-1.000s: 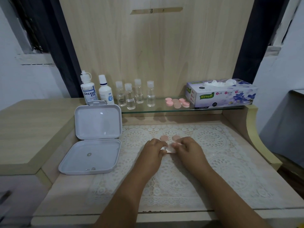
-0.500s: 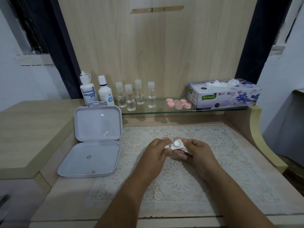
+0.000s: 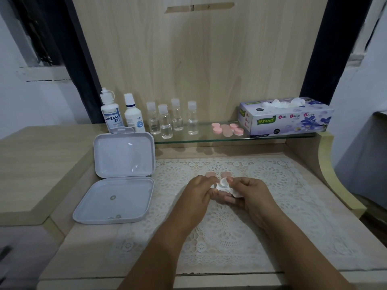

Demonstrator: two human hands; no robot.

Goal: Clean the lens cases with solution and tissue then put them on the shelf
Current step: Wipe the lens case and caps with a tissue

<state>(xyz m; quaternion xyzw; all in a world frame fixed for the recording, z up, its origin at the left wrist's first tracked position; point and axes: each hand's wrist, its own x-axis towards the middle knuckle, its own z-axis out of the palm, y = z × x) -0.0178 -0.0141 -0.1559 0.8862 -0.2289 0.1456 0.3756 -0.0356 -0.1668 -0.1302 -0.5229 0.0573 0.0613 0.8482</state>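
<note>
Over the lace mat (image 3: 272,206) my two hands meet around a small white lens case (image 3: 223,182) wrapped partly in white tissue (image 3: 236,193). My left hand (image 3: 199,195) pinches the case's left side. My right hand (image 3: 249,195) holds the case and tissue from the right, thumb on top. Two pink caps (image 3: 210,174) lie on the mat just beyond my fingers. Pink lens cases (image 3: 227,129) sit on the glass shelf (image 3: 209,139). Solution bottles (image 3: 112,116) stand at the shelf's left.
An open white plastic box (image 3: 117,181) lies left of the mat, lid propped up, with small lenses inside. Several small clear bottles (image 3: 173,120) line the shelf. A tissue box (image 3: 287,118) stands at the shelf's right end. Raised wooden ledges flank the desk.
My hands lifted the white case and tissue off the mat and turned it up between my fingers. The two pink caps stayed on the mat.
</note>
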